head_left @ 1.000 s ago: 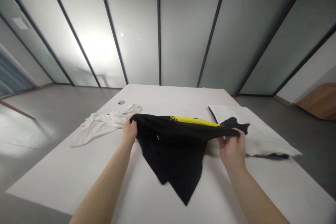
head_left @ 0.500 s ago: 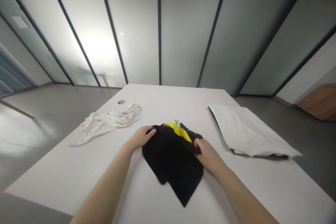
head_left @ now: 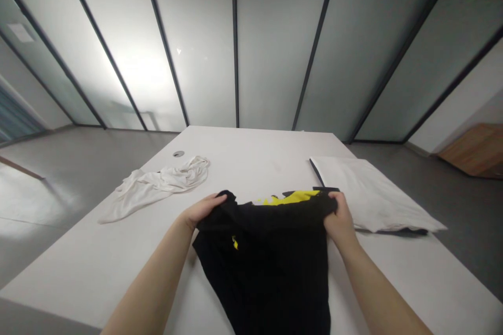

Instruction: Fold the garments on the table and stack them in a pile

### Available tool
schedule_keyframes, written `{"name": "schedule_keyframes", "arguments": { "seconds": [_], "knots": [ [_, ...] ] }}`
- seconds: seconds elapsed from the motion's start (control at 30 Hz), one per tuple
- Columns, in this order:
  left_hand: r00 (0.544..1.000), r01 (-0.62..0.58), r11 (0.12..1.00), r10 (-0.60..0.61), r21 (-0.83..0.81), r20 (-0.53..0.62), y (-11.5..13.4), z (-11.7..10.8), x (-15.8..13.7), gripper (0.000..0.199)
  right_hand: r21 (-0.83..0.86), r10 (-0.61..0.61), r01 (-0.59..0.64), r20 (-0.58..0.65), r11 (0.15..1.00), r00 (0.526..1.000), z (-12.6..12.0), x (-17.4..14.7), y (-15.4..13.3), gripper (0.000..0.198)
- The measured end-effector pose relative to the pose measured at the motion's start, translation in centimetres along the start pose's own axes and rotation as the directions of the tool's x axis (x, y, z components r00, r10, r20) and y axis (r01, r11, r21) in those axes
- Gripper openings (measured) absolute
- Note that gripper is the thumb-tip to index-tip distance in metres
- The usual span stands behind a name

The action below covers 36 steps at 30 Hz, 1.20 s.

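Note:
A black garment (head_left: 271, 261) with yellow print along its far edge and a small yellow mark on its front is stretched between my hands. It looks like a T-shirt, but its full shape is hidden by folds. My left hand (head_left: 204, 209) grips its upper left corner, thumb on top. At the upper right corner, my right hand (head_left: 338, 220) is closed around the cloth. The upper part appears lifted, while the lower part hangs toward me and runs out of view at the bottom.
A crumpled white cloth (head_left: 165, 183) lies on the white table (head_left: 251, 159) at left. To the right is a flat, folded white garment (head_left: 377, 193) with a dark underside. A round grommet (head_left: 178, 154) sits near the far left edge. Frosted glass panels (head_left: 271, 47) stand behind.
My hands have moved apart, the right one farther to the right, spreading the black garment wider and lifting its upper edge. The small yellow mark has come into view.

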<state>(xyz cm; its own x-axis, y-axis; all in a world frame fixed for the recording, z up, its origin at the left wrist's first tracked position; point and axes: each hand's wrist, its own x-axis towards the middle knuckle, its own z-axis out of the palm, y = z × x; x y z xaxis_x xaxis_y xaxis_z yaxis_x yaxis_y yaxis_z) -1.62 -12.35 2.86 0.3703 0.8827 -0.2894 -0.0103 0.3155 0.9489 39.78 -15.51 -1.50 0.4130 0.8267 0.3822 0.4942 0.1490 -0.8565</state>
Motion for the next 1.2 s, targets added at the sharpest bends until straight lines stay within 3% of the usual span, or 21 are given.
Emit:
{"name": "schedule_keyframes", "arguments": {
  "seconds": [0.07, 0.17, 0.27, 0.33, 0.4, 0.43, 0.47, 0.53, 0.6, 0.63, 0.7, 0.73, 0.8, 0.87, 0.93, 1.03, 1.13, 1.2],
  "knots": [
    [0.956, -0.122, 0.987, 0.09, -0.102, -0.28, 0.2, -0.6, 0.8, 0.036, 0.114, 0.022, -0.003, -0.164, 0.993, 0.986, 0.3, 0.0, 0.5, 0.033],
    [0.796, -0.244, 0.968, 0.164, -0.061, -0.583, 0.1, -1.4, 2.4, 0.027, 0.261, 0.061, 0.006, -0.248, 0.965, 0.967, 1.1, -0.3, 0.4, 0.04],
    [0.674, -0.27, 0.951, 0.299, 0.151, -0.675, -0.4, -2.0, 3.3, 0.029, 0.104, 0.01, 0.007, -0.168, 0.995, 0.986, 1.8, -1.0, -1.0, 0.035],
    [0.625, -0.261, 0.913, 0.406, 0.312, -0.667, -0.7, -2.2, 3.5, 0.031, -0.036, -0.052, 0.051, -0.015, 0.998, 0.999, 2.1, -1.8, -2.6, 0.032],
    [0.607, -0.246, 0.876, 0.473, 0.415, -0.639, -0.8, -2.3, 3.4, 0.033, -0.035, -0.023, 0.03, 0.177, 0.999, 0.984, 2.3, -3.0, -4.3, 0.032],
    [0.603, -0.243, 0.863, 0.492, 0.442, -0.628, -0.8, -2.3, 3.3, 0.034, 0.003, 0.049, -0.051, 0.27, 0.999, 0.962, 2.4, -3.6, -5.0, 0.032],
    [0.598, -0.246, 0.856, 0.503, 0.454, -0.624, -0.7, -2.2, 3.2, 0.034, 0.044, 0.153, -0.179, 0.353, 0.983, 0.923, 2.6, -4.3, -5.6, 0.032],
    [0.602, -0.257, 0.879, 0.47, 0.401, -0.645, -0.5, -2.1, 3.0, 0.035, 0.118, 0.371, -0.48, 0.485, 0.869, 0.792, 3.2, -5.4, -6.3, 0.033],
    [0.694, -0.244, 0.951, 0.308, 0.19, -0.65, -0.3, -2.1, 2.8, 0.039, 0.204, 0.471, -0.673, 0.573, 0.711, 0.671, 3.8, -6.1, -6.3, 0.034],
    [0.771, -0.21, 0.977, 0.189, 0.037, -0.609, -0.2, -2.2, 2.7, 0.042, 0.258, 0.473, -0.705, 0.586, 0.66, 0.658, 4.2, -6.2, -6.1, 0.034],
    [0.909, -0.082, 0.965, -0.03, -0.249, -0.415, -0.1, -2.5, 2.4, 0.046, 0.36, 0.446, -0.676, 0.541, 0.644, 0.713, 4.7, -6.2, -5.5, 0.032],
    [0.952, -0.022, 0.938, -0.086, -0.345, -0.295, -0.1, -2.6, 2.3, 0.047, 0.39, 0.427, -0.627, 0.487, 0.675, 0.762, 4.9, -6.0, -5.2, 0.033],
    [0.991, -0.001, 0.881, -0.063, -0.473, -0.119, -0.1, -2.8, 2.1, 0.049, 0.382, 0.343, -0.475, 0.364, 0.793, 0.866, 5.2, -5.5, -4.4, 0.035],
    [0.996, -0.089, 0.816, 0.062, -0.572, -0.066, 0.0, -2.5, 2.2, 0.052, 0.296, 0.193, -0.278, 0.288, 0.914, 0.938, 5.3, -5.0, -3.6, 0.04],
    [0.977, -0.214, 0.747, 0.175, -0.629, -0.125, 0.0, -1.8, 2.5, 0.055, 0.211, 0.047, -0.111, 0.287, 0.971, 0.957, 5.3, -4.7, -3.1, 0.043],
    [0.918, -0.392, 0.717, 0.268, -0.576, -0.292, -0.1, -0.5, 3.1, 0.058, 0.181, -0.035, -0.023, 0.308, 0.983, 0.951, 5.3, -4.5, -2.9, 0.044],
    [0.772, -0.594, 0.746, 0.423, -0.301, -0.475, -0.5, 0.4, 3.4, 0.057, 0.215, -0.04, -0.026, 0.297, 0.976, 0.954, 5.5, -4.5, -3.2, 0.041],
    [0.653, -0.649, 0.759, 0.587, 0.045, -0.478, -0.6, 0.7, 3.2, 0.054, 0.27, -0.028, -0.051, 0.28, 0.961, 0.96, 5.8, -4.6, -3.4, 0.04]
  ]
}}
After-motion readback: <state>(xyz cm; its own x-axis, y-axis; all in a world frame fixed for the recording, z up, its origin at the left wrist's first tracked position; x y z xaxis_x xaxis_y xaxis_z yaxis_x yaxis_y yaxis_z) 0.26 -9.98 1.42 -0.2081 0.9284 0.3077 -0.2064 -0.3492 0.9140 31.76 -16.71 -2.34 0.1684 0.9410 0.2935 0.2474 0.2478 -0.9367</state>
